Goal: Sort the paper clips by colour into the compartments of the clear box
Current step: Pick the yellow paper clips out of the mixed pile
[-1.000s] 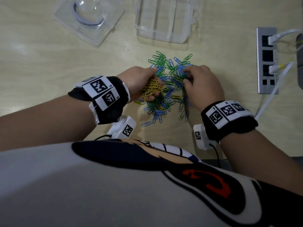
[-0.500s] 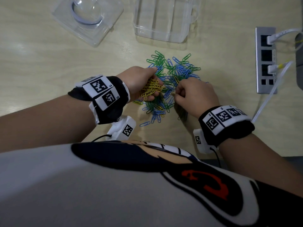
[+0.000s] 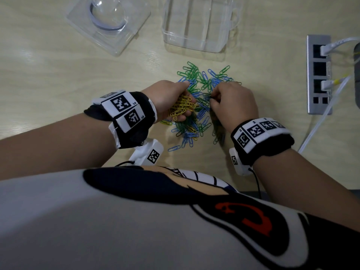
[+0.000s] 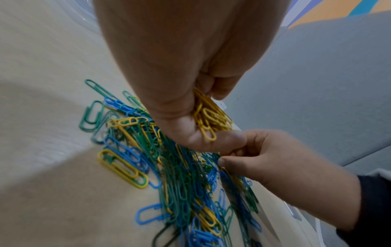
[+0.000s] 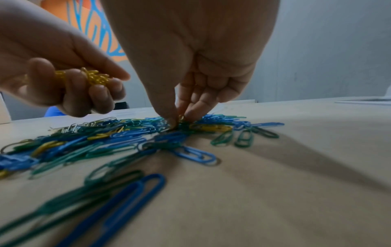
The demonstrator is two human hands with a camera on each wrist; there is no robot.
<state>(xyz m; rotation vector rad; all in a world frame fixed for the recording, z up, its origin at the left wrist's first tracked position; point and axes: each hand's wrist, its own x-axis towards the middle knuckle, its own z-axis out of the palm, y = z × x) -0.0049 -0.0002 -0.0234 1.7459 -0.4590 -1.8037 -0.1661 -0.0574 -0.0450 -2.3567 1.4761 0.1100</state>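
While the left hand (image 3: 167, 98) is held just above the near-left part of the heap, its fingers are curled round a bunch of yellow paper clips (image 3: 182, 108), which fill the palm and stick out past the thumb in the left wrist view. The right hand (image 3: 231, 106) is lowered onto the mixed pile of paper clips (image 3: 202, 98), thumb and fingertips (image 5: 173, 120) drawn together in a narrow pinch at the surface; the right wrist view shows a glint of yellow between them, apparently a single yellow clip, though blur prevents a firm reading. The pile lies on the pale wooden surface (image 3: 48, 75) between the two hands and spreads toward the person's body, made up of green, blue and a few remaining yellow clips, with several loose ones lying apart at its near edge. The clear box (image 3: 196, 26) stands on the surface beyond the pile, well apart from both hands, its dividers visible and no clips seen in its compartments. A clear lid (image 3: 109, 22) lies to the left of the box. A grey power strip (image 3: 318, 75) with white cables plugged in sits at the right edge of the surface.
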